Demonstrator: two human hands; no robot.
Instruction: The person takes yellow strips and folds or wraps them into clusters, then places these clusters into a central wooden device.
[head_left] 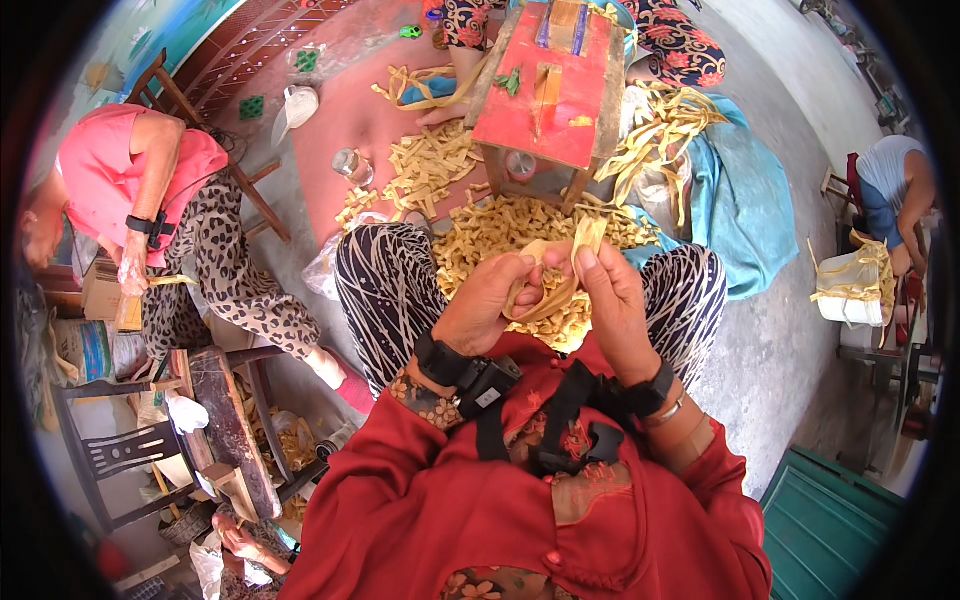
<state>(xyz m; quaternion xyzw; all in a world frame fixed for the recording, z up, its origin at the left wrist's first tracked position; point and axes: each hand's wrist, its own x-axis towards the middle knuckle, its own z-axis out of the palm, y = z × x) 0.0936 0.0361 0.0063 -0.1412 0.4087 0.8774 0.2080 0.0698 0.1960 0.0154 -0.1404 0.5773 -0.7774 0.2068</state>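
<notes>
A pale yellow flat strip (588, 237), like a dried leaf ribbon, stretches between my two hands above my lap. One end sticks up past my right fingers, and the strip curves down in a loop toward the left. My left hand (483, 305) is closed on the looped part, thumb and fingers pinching it. My right hand (613, 305) grips the strip near its upright end between thumb and fingers. Beneath both hands lies a heap of small folded yellow pieces (490, 235), spread between my knees and partly hidden by my hands.
A red-topped wooden bench (500, 135) stands ahead. Long yellow strips (665, 135) and a blue cloth (745, 200) lie at its right. A glass jar (352, 167) is on the floor at left. Co-workers sit around, one in a pink top (125, 165), another by a white basket (850, 295).
</notes>
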